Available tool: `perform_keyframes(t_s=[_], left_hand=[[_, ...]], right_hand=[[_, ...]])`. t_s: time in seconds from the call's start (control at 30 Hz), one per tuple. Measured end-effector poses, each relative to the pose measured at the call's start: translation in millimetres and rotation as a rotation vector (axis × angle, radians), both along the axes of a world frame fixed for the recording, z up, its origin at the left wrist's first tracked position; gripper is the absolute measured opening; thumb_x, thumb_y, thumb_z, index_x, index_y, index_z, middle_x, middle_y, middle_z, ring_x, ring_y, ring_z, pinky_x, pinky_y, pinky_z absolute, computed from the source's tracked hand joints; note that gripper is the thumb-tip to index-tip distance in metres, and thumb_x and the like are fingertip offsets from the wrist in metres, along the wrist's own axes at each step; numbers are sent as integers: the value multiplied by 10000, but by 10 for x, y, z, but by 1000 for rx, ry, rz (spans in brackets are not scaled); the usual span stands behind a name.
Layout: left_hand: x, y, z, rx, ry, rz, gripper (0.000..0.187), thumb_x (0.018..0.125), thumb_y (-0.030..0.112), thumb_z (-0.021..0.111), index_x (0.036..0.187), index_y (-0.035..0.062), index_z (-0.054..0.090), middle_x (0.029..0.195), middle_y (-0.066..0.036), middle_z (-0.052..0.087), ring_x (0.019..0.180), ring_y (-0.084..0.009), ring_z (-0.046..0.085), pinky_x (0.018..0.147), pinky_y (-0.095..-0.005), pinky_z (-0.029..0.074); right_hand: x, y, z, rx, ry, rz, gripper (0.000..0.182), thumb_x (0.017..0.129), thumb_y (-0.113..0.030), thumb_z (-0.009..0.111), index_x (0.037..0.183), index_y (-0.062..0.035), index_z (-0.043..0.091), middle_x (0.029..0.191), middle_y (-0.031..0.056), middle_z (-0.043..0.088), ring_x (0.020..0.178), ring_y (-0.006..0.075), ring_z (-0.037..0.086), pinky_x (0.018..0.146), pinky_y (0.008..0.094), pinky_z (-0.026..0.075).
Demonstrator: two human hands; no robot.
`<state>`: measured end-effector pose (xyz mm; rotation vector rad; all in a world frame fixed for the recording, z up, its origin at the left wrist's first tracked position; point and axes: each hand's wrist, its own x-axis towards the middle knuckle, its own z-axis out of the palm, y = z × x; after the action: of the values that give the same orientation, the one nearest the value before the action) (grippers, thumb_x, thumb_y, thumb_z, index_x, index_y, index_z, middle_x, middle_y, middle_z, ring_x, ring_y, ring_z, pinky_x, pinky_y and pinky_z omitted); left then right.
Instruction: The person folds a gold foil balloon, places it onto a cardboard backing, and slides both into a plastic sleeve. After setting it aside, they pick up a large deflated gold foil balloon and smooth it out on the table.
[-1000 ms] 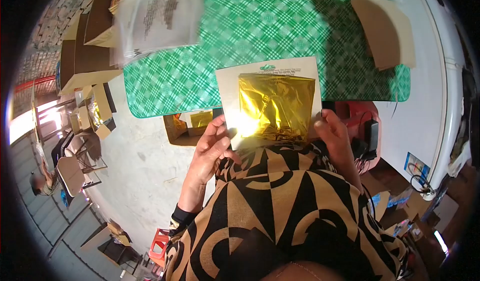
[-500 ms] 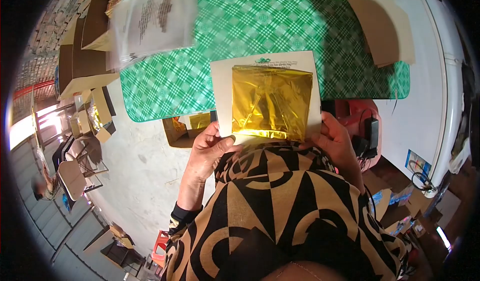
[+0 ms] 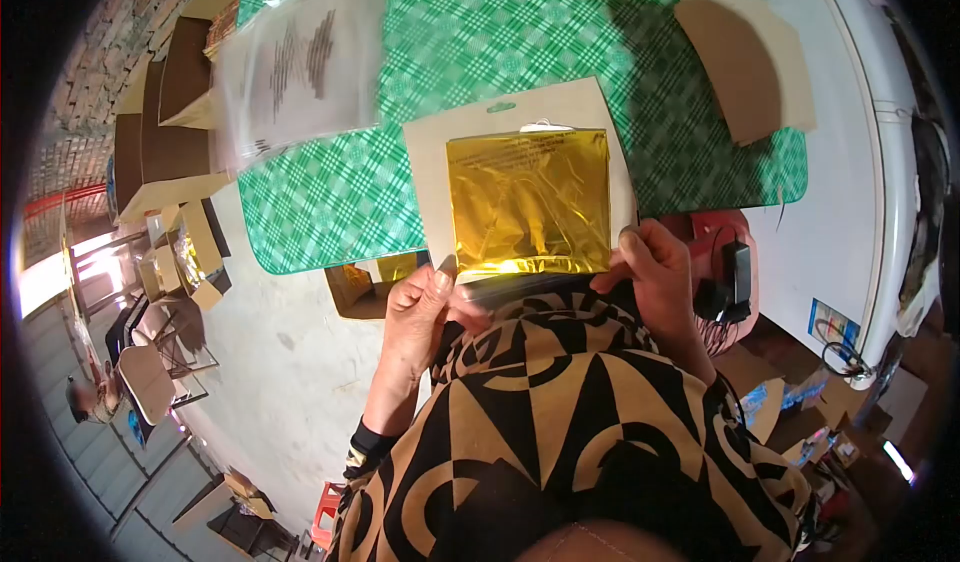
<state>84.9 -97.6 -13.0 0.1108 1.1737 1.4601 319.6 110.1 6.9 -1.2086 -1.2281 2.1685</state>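
A beige card [image 3: 428, 167] with a hang slot at its top is tilted up before me, its upper part over the table's near edge. On its front lies a shiny gold foil packet [image 3: 530, 202], with dark print near its top and a bit of white string above. My left hand [image 3: 412, 307] pinches the card's lower left corner between thumb and fingers. At the lower right edge, my right hand [image 3: 655, 274] grips the card too, thumb on the front. Some of the fingers are hidden behind the card.
The table has a green checked cover [image 3: 500, 37]. Clear printed plastic bags [image 3: 300, 67] lie at its left, brown card pieces [image 3: 750, 62] at its right. Cardboard boxes [image 3: 175, 147] stand at left. Below the table edge is an open box [image 3: 365, 302]. Another person [image 3: 95, 397] is far left.
The card has shifted slightly left and tilted, and its hang slot now shows more clearly. Both hands have kept hold of its lower edges.
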Motion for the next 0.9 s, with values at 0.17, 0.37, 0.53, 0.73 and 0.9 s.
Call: perform_keyframes(t_s=[0.17, 0.37, 0.53, 0.73, 0.9], left_hand=[[96, 219, 142, -7, 97, 36, 503, 1028, 387, 705, 1266, -37, 576, 1009, -206, 753, 864, -297, 761, 736, -390, 642], [107, 241, 98, -41, 92, 44, 261, 1068, 233, 659, 1142, -13, 612, 1021, -180, 761, 868, -264, 762, 747, -381, 648], [105, 215, 73, 1, 97, 32, 241, 1082, 239, 637, 1097, 0, 605, 1011, -178, 759, 865, -265, 763, 729, -387, 649], [151, 383, 220, -20, 120, 73, 257, 1102, 267, 597, 1088, 11, 608, 978, -165, 759, 845, -268, 765, 699, -387, 647], [98, 473, 216, -65, 280, 38, 285, 1118, 289, 561, 1111, 7, 603, 966, -160, 759, 811, -269, 768, 664, -370, 643]], right_hand=[[-89, 67, 3, 81, -69, 7, 208, 1084, -181, 593, 1018, 15, 612, 878, 134, 737, 759, 194, 760, 694, 312, 628], [-177, 42, 34, 131, -17, -21, 192, 1099, -157, 530, 1080, 29, 576, 928, 151, 740, 769, 193, 756, 729, 323, 636], [-105, 64, -1, 151, -57, 15, 208, 1104, -173, 536, 1071, 29, 570, 866, 113, 700, 751, 199, 753, 709, 329, 640], [-160, 68, -46, 140, -21, -79, 200, 1100, -178, 564, 1062, 18, 584, 793, 52, 605, 637, 197, 727, 609, 325, 620], [-227, 122, -41, 158, -53, -82, 210, 1092, -192, 580, 1012, 2, 582, 737, 98, 663, 575, 185, 698, 547, 296, 582]])
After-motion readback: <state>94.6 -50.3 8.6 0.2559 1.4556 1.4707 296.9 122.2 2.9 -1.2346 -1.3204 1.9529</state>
